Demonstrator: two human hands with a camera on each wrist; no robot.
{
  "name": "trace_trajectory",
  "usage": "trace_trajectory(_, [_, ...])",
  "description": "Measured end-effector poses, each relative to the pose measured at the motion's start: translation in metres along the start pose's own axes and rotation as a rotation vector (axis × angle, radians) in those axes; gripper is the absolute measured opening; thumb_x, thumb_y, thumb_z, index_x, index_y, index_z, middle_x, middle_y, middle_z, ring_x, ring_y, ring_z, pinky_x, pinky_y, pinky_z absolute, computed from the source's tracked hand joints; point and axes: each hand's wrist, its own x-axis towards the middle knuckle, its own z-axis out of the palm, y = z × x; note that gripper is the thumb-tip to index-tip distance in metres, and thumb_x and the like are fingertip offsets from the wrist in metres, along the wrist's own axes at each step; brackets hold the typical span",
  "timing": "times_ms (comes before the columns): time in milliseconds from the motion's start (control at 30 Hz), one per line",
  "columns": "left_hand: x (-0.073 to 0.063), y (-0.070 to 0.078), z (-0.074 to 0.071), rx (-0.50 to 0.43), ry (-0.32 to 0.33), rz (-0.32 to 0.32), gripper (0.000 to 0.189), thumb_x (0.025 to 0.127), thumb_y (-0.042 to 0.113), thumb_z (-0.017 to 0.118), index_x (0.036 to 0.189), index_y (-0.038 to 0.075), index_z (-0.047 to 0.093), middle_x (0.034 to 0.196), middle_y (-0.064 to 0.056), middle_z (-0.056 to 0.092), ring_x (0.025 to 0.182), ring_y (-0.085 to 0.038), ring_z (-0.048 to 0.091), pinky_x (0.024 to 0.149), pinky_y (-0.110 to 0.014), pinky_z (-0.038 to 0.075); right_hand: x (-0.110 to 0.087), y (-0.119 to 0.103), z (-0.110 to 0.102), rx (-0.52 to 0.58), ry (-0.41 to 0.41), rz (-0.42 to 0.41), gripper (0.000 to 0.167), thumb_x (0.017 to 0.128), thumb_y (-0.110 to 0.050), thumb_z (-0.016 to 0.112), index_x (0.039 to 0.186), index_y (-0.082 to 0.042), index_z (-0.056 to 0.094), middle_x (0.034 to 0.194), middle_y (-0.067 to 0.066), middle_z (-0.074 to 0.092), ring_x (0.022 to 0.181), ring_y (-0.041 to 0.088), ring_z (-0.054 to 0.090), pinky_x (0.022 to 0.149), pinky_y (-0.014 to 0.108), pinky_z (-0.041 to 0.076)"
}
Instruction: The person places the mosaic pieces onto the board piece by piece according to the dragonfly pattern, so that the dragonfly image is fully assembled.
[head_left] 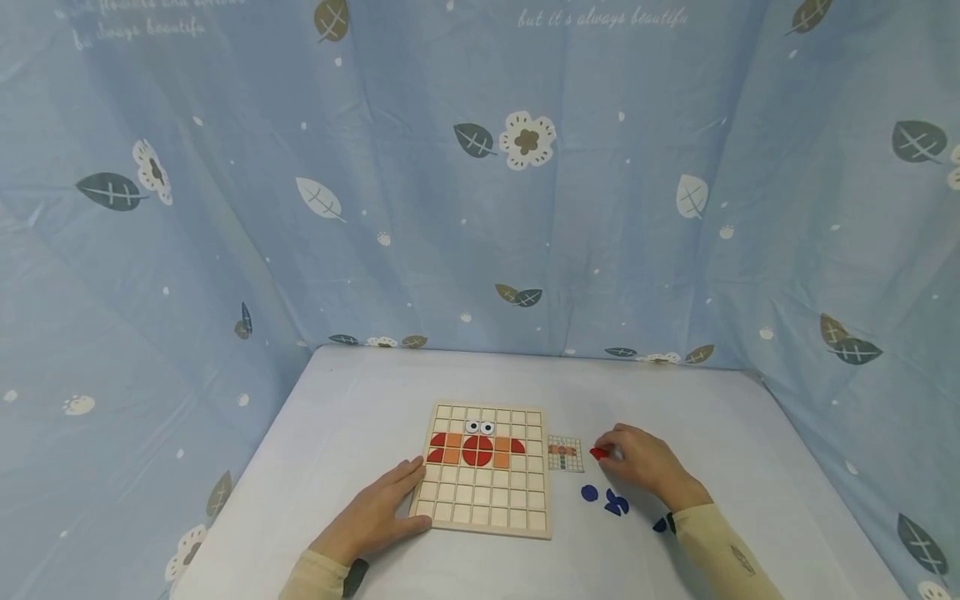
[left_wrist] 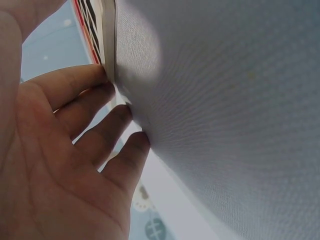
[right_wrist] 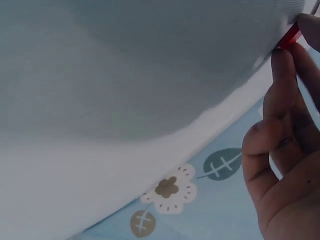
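While pinched, red piece — small, bright

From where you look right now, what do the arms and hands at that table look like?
They are a person's: the left hand and right hand wear no gloves. The left sleeve and right sleeve are pale yellow; the right one bears a dark marking, too small to read. Something black shows partly at each wrist.

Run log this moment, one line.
left hand: touches grid board | right hand: pinches red piece | blue pieces: loose on table
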Motion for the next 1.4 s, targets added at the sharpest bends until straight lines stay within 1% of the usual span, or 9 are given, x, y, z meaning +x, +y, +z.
trace_trajectory(67, [0.0, 0.0, 0.0, 0.0, -0.002, 0.002, 0.087, 0.086, 0.053, 0.076, 0.15, 0.003, 0.048, 0.158, -0.009, 0.043, 0.145, -0.035, 0.038, 0.114, -0.053, 0.038, -0.004, 0.003, 0.0, -0.023, 0.012, 0.021, 0.018, 0.081, -0.021, 0.085, 0.097, -0.015, 0.077, 0.085, -0.009, 0.062, 0.077, 0.01, 0.055, 0.079, 0.038, 0.058])
trace_trajectory(167, [0.0, 0.001, 0.0, 0.006, -0.003, 0.002, 0.087, 0.086, 0.053, 0.076, 0.15, 0.003, 0.048, 0.158, -0.009, 0.043, 0.145, -0.035, 0.038, 0.114, -0.053, 0.038, -0.009, 0.007, 0.0, -0.04, 0.042, 0.015, 0.022, 0.08, -0.025, 0.086, 0.096, -0.014, 0.076, 0.084, -0.008, 0.06, 0.076, 0.011, 0.053, 0.076, 0.039, 0.057])
trace_trajectory(367, [0.0, 0.002, -0.002, 0.008, 0.004, 0.004, 0.085, 0.086, 0.051, 0.077, 0.15, 0.002, 0.048, 0.157, -0.011, 0.043, 0.145, -0.036, 0.038, 0.114, -0.053, 0.038, -0.012, 0.012, 0.001, -0.027, 0.055, -0.037, 0.031, 0.081, -0.024, 0.086, 0.109, -0.016, 0.077, 0.096, -0.007, 0.065, 0.079, 0.01, 0.057, 0.077, 0.04, 0.059])
trace_trajectory(500, [0.001, 0.002, -0.001, 0.0, -0.019, -0.013, 0.087, 0.086, 0.054, 0.076, 0.151, 0.003, 0.048, 0.159, -0.009, 0.042, 0.145, -0.035, 0.038, 0.115, -0.052, 0.037, -0.012, 0.011, 0.001, 0.012, 0.044, -0.051, 0.024, 0.083, -0.019, 0.084, 0.106, -0.017, 0.079, 0.096, -0.008, 0.065, 0.078, 0.009, 0.057, 0.072, 0.036, 0.056])
trace_trajectory(600, [0.002, 0.002, 0.0, -0.001, -0.031, -0.024, 0.088, 0.085, 0.055, 0.076, 0.151, 0.004, 0.047, 0.159, -0.008, 0.041, 0.146, -0.035, 0.038, 0.115, -0.052, 0.037, -0.011, 0.01, 0.002, 0.017, 0.043, -0.044, 0.02, 0.083, -0.017, 0.084, 0.103, -0.017, 0.08, 0.095, -0.009, 0.065, 0.081, 0.009, 0.058, 0.076, 0.037, 0.057])
trace_trajectory(733, [0.001, 0.002, 0.0, 0.004, -0.021, -0.02, 0.087, 0.085, 0.053, 0.077, 0.15, 0.003, 0.048, 0.158, -0.008, 0.042, 0.145, -0.035, 0.038, 0.114, -0.052, 0.038, -0.01, 0.01, 0.003, 0.003, 0.039, -0.025, 0.02, 0.082, -0.017, 0.084, 0.101, -0.016, 0.079, 0.094, -0.009, 0.065, 0.083, 0.01, 0.06, 0.083, 0.041, 0.059])
trace_trajectory(933, [0.0, 0.002, -0.001, 0.005, -0.01, -0.02, 0.087, 0.085, 0.052, 0.078, 0.15, 0.004, 0.048, 0.158, -0.008, 0.043, 0.145, -0.035, 0.038, 0.114, -0.053, 0.039, -0.008, 0.008, 0.003, -0.016, 0.065, -0.019, 0.023, 0.082, -0.02, 0.085, 0.102, -0.015, 0.078, 0.089, -0.011, 0.064, 0.08, 0.009, 0.058, 0.081, 0.041, 0.059])
trace_trajectory(1100, [0.0, 0.002, 0.0, 0.0, -0.013, -0.031, 0.088, 0.084, 0.054, 0.077, 0.151, 0.005, 0.048, 0.158, -0.007, 0.043, 0.145, -0.034, 0.038, 0.114, -0.053, 0.039, -0.006, 0.0, 0.002, -0.008, 0.103, -0.041, 0.026, 0.081, -0.023, 0.086, 0.105, -0.016, 0.077, 0.088, -0.011, 0.064, 0.08, 0.008, 0.058, 0.079, 0.037, 0.059])
trace_trajectory(1400, [0.0, 0.002, 0.0, 0.008, -0.007, -0.019, 0.087, 0.085, 0.054, 0.077, 0.15, 0.004, 0.048, 0.158, -0.008, 0.043, 0.145, -0.035, 0.038, 0.114, -0.053, 0.039, 0.003, -0.032, 0.003, 0.041, 0.142, -0.097, 0.027, 0.082, -0.026, 0.085, 0.107, -0.017, 0.078, 0.091, -0.011, 0.067, 0.083, 0.01, 0.063, 0.077, 0.034, 0.058])
